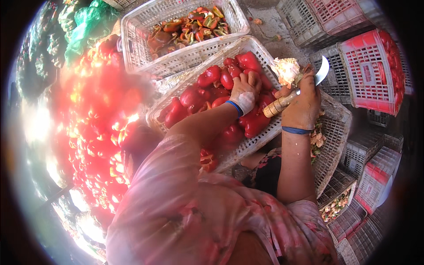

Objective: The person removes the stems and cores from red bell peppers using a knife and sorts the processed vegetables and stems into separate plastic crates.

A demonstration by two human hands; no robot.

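My left hand (244, 93), in a pale glove with a blue band at the wrist, reaches down into a white plastic crate (152, 118) of red bell peppers (190, 96). Its fingers curl over a pepper, which the hand partly hides. To the right of it, above the crate's right edge, my right hand (301, 108) wears a tan glove with a blue band. It is closed around a knife (282, 105) with a wooden handle and a curved blade pointing up and right. A pale, seedy pepper core (287, 70) sits at its fingers, beside the blade.
Beyond stands another white crate (185, 49) with cut pepper pieces. A big heap of red peppers (95, 128) lies at left, below green netting (90, 26). Under my right forearm is a tilted crate (338, 132) with cores. Stacked crates (366, 73) line the right side.
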